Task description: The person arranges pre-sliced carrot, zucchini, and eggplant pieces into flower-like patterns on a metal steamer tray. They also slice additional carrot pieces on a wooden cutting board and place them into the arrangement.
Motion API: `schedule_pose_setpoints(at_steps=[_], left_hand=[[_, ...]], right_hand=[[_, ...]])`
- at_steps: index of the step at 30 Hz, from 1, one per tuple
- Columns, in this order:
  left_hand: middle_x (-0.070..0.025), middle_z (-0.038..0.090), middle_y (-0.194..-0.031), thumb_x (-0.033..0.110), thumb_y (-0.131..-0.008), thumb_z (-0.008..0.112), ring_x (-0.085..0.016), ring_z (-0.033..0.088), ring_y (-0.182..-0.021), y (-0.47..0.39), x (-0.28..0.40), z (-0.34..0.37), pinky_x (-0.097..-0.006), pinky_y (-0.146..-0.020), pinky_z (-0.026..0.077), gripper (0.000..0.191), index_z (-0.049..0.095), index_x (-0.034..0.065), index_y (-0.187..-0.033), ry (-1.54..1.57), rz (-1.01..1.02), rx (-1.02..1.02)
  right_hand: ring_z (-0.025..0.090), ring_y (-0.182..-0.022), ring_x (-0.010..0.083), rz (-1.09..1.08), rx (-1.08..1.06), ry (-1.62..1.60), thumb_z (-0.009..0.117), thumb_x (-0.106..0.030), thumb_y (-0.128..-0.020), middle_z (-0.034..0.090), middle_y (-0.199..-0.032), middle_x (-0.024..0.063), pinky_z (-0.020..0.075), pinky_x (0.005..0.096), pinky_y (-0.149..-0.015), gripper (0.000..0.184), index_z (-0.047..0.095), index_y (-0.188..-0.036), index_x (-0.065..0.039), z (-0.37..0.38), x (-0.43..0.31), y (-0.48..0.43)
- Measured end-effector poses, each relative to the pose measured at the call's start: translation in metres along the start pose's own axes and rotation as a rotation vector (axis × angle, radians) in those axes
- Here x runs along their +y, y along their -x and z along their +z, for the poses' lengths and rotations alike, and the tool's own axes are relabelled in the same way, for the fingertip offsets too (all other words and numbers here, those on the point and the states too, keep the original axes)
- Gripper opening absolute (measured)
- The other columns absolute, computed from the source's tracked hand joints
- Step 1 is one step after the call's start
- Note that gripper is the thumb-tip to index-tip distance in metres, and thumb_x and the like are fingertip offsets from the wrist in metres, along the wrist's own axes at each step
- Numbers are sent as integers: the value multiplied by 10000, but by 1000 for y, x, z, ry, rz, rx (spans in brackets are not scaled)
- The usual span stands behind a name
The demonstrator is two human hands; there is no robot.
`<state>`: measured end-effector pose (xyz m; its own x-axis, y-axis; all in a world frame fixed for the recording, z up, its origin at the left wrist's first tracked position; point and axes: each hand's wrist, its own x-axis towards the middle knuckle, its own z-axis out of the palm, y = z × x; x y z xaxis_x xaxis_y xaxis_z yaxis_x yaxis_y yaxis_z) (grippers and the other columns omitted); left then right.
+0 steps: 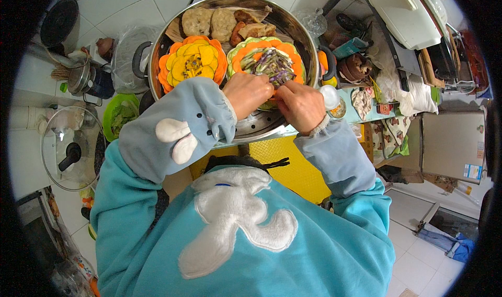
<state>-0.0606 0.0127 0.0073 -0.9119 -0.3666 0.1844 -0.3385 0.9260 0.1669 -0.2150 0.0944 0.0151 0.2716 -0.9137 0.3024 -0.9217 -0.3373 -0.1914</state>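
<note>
Before me stands a wide metal steamer pot with black side handles and a perforated steaming tray. My left hand and my right hand meet at the near edge of a round vegetable arrangement. Its centre is a heap of purple and pale green strips, ringed by orange slices and green slices. The fingers of both hands are bent and pinched close together; whatever lies between them is hidden. To the left sits a flower-shaped arrangement of yellow slices with an orange border.
Steamed buns and brown food pieces lie at the pot's back. Leftward are a green basin of leaves, a glass lid and a plastic bag. A white cup and small bowl stand right.
</note>
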Motion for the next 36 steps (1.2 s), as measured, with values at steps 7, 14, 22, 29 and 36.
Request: schedule_pose_setpoints(at_steps=[7,14,22,29,36], left_hand=[[-64,550,-768,73,-682,561,-254,588,-703,1,-3,3,-358,-553,475,29,566,53,-702,24,-6,19],[-76,549,-766,84,-679,576,-269,583,-702,1,-4,5,-373,-560,469,41,559,48,-691,46,-25,8],[-99,557,-778,117,-704,595,-277,575,-669,6,-6,2,-376,-572,463,117,584,40,-791,178,-81,78],[-49,558,-737,213,-796,605,-119,489,-495,17,-23,-22,-205,-382,361,222,586,10,-884,1583,-642,-108],[-99,537,-832,372,-889,344,-120,480,-569,26,-18,-33,-189,-377,330,426,500,14,-1058,2234,-669,-220]], right_hand=[[554,-598,269,-9,-8,23,539,-121,-677,495,-660,79,451,364,-505,77,502,-719,-68,4,-2,-4],[562,-602,268,-13,-2,28,534,-115,-683,508,-671,77,457,357,-509,61,509,-725,-79,6,-2,-6],[574,-628,250,1,-45,62,498,-131,-714,518,-682,56,462,349,-523,58,533,-743,-96,8,1,-4],[568,-652,259,71,-52,-22,557,-129,-695,528,-708,56,450,359,-528,52,557,-739,-101,-2,2,-3],[581,-689,248,186,70,-340,627,-139,-715,566,-774,46,457,336,-537,102,580,-797,-101,-23,-18,-9]])
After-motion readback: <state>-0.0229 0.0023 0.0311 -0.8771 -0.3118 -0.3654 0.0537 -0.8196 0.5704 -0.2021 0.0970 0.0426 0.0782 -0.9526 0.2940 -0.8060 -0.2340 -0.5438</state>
